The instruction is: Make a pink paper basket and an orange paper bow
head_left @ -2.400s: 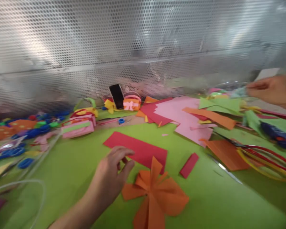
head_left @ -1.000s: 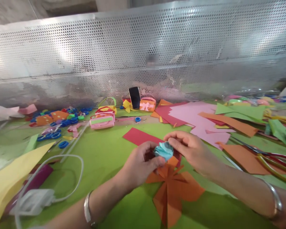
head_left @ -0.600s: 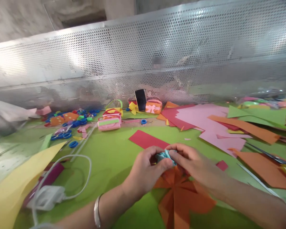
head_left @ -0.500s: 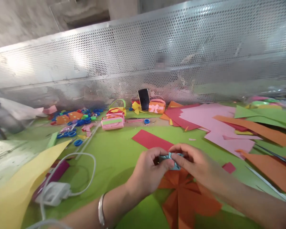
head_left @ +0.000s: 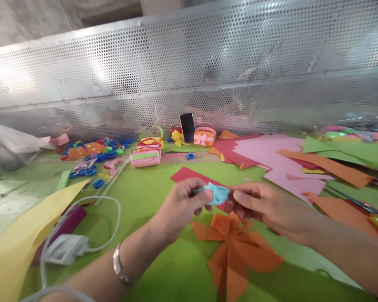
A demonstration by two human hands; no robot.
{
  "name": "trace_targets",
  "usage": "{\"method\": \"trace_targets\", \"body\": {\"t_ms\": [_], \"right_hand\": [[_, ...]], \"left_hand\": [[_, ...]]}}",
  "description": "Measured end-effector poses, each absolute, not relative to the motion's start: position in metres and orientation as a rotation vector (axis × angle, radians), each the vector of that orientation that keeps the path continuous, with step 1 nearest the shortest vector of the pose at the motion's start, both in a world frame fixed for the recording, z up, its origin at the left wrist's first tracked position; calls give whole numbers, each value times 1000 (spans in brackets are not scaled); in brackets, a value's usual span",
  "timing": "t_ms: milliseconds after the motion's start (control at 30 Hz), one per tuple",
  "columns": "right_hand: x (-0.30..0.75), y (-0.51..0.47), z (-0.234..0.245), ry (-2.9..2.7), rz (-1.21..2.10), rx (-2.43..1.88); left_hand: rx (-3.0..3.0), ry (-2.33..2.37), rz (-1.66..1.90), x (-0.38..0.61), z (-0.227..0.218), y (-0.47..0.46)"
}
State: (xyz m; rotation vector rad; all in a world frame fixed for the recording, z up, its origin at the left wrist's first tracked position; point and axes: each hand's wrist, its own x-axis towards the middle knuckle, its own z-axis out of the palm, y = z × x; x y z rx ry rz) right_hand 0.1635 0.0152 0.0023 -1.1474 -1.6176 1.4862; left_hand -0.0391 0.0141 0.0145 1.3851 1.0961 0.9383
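Observation:
Both hands meet above the green table point(head_left: 138, 201) and pinch a small light-blue crumpled paper piece point(head_left: 217, 193). My left hand point(head_left: 179, 207) grips its left side with thumb and fingers closed. On its right side, my right hand point(head_left: 264, 207) has its fingers closed. Just below the hands lies an orange paper bow with several flat loops point(head_left: 234, 251). A red paper strip point(head_left: 189, 175) lies flat on the table behind the hands.
Pink, red, orange and green paper sheets point(head_left: 271, 155) are heaped at the right. A black phone point(head_left: 187, 127) leans on the perforated metal wall point(head_left: 189, 79). Small paper baskets point(head_left: 145, 156) and blue rings point(head_left: 97, 183) lie at left, with a yellow sheet point(head_left: 15, 239) and white charger point(head_left: 64, 248).
My right hand reached far right, then came back with the light-blue paper piece. Both hands took hold of it and have lifted it slightly above the orange bow.

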Motion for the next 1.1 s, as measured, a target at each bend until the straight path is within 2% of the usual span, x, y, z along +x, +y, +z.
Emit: {"method": "trace_targets", "body": {"t_ms": [67,133,200,300,400,467,600,900,1100], "right_hand": [[167,18,2,-1391,1708,-1106],[169,20,0,-1259,1810,-1071],[171,21,-1,-1243,1831,-1069],[173,22,0,-1310,1789,-1074],[175,24,2,-1363,1686,-1105],[174,25,4,-1383,1614,-1150],[173,26,5,-1471,1371,-1260],[186,32,11,-1681,954,-1331],[194,34,25,-2153,656,-1351]], "left_hand": [[1591,1357,1029,-51,22,25],[1943,1818,989,-67,31,35],[2288,2252,577,-84,38,41],[2359,2400,244,-98,41,41],[2480,2213,333,-88,33,34],[2514,1881,461,-71,25,28],[2246,1381,431,-41,9,14],[1886,1379,323,-34,13,-6],[2287,1305,563,-33,10,-2]]}}
